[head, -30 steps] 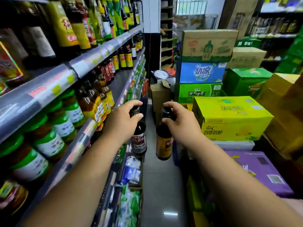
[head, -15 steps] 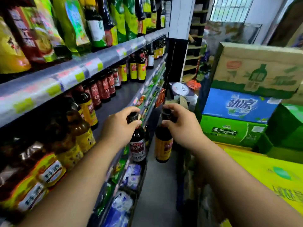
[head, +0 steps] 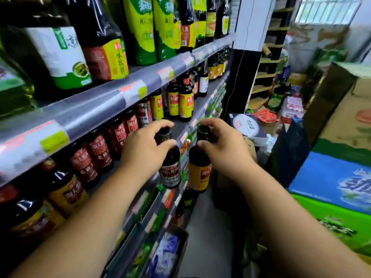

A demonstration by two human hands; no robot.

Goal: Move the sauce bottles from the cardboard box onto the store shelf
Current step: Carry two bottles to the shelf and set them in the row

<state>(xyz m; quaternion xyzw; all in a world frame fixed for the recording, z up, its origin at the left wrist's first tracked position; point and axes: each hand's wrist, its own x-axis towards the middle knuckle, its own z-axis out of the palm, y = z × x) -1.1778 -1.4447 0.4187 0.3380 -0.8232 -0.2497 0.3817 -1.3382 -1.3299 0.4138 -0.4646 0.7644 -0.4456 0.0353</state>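
1. Sauce bottles (head: 172, 157) hung one from each hand, in the air just off the front edge of the shelf (head: 180, 127) and not yet set down on it.
2. My left hand (head: 143, 151) had its fingers (head: 160, 124) curled round the cap and neck of the white-label bottle (head: 170, 173). My right hand (head: 224, 151) was clamped the same way on the yellow-label bottle (head: 199, 174).
3. I judged the neck grip was a sensible one. Each bottle hung upright with its base free, so it could be lowered into a row without my knuckles knocking its neighbours.
4. Both bottles were close beside each other, apparently not touching, which let both arms travel together.
5. Beyond them a bare grey strip of shelf lay between the red-label bottles (head: 120, 133) on the left and the yellow-label row (head: 185, 103) farther back. I took that gap for the landing spot, with the yellow bottle going beside its like.
6. Stacked cartons (head: 331, 177) stood on my right. I could not tell which cardboard box the bottles had come from.
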